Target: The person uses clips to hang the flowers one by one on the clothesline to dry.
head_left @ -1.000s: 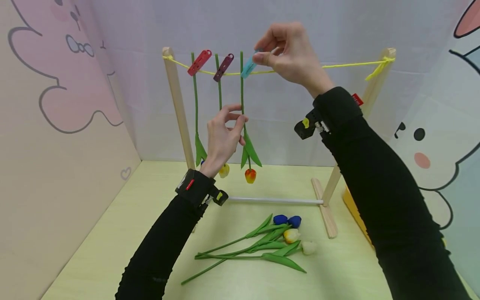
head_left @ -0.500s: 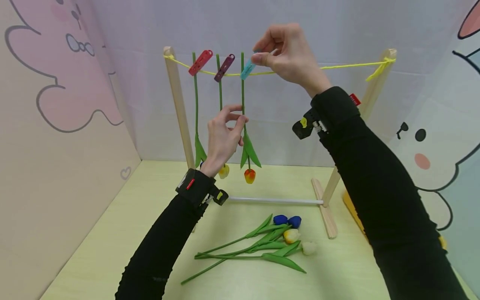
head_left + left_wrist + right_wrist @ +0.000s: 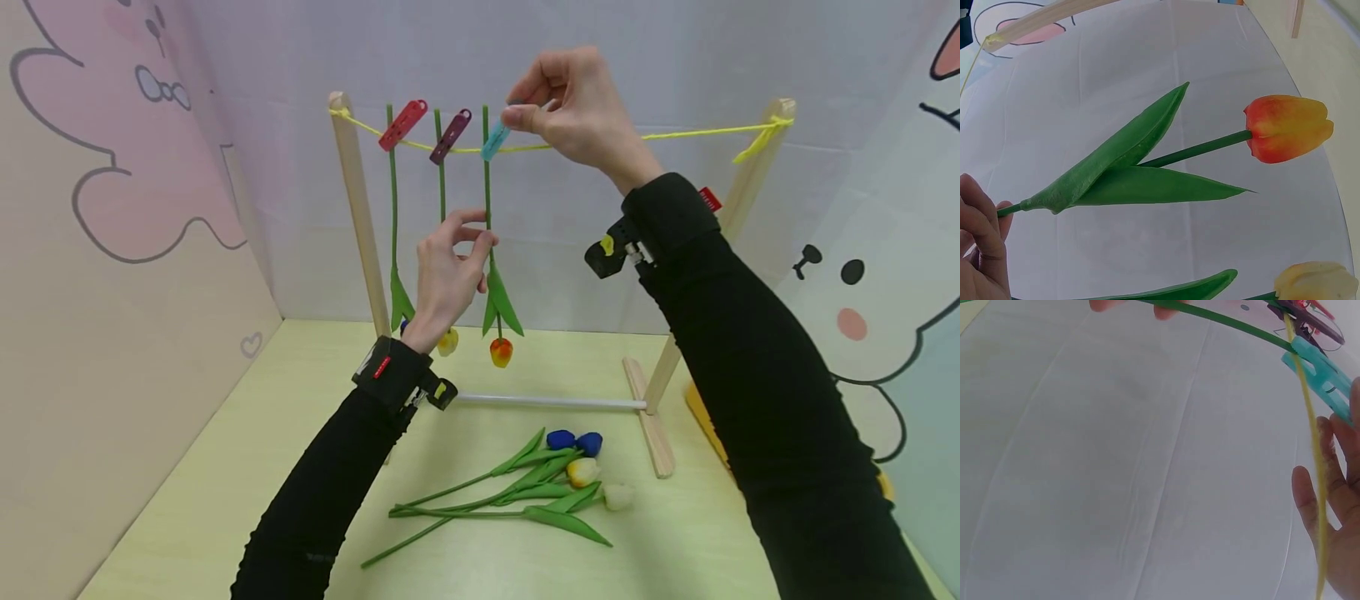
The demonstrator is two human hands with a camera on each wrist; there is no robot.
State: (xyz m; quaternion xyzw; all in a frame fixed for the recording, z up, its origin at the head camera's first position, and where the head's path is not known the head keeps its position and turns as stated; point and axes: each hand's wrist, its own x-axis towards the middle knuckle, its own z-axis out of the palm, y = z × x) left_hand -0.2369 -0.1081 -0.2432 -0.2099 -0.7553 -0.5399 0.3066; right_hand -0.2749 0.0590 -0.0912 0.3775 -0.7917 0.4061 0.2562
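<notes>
An orange-red tulip [image 3: 501,352] hangs head down in front of the yellow line [image 3: 705,130]. My left hand [image 3: 450,271] pinches its stem between thumb and fingers, above the leaves; the left wrist view shows the bloom [image 3: 1288,128] and leaves up close. Up at the line, my right hand [image 3: 573,108] pinches a light blue clothespin [image 3: 496,139] by its upper end. In the right wrist view, the clothespin's [image 3: 1319,372] tips sit right at the stem and the line. To the left, a red clothespin [image 3: 402,125] and a purple clothespin [image 3: 451,136] hold two other upside-down tulips.
The line runs between two wooden posts [image 3: 352,192], joined low down by a white rod [image 3: 551,402]. Several tulips [image 3: 517,492] with blue, yellow and white blooms lie on the table [image 3: 225,500] in front. Something yellow [image 3: 705,417] stands behind the right arm.
Almost nothing differs. Both hands keep their hold on the stem and the light blue clothespin; the view shifts very slightly.
</notes>
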